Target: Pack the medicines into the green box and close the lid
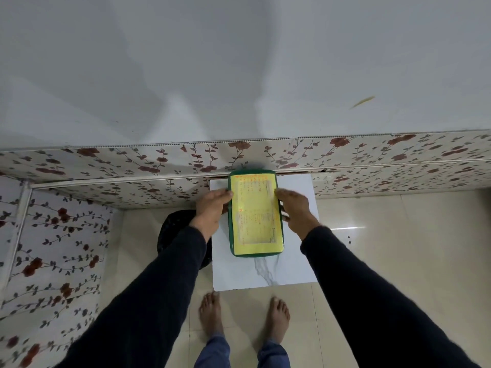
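Note:
The green box lies on a small white marble-patterned table, its lid down, with a yellow printed label covering the top. My left hand grips its left side, thumb over the label's edge. On the right side, my right hand holds it the same way. No medicines are visible outside the box; its inside is hidden.
The table's far edge meets a floral-patterned wall. A dark round bin stands on the floor left of the table, partly behind my left arm. My bare feet are on the beige floor tiles just before the table's near edge.

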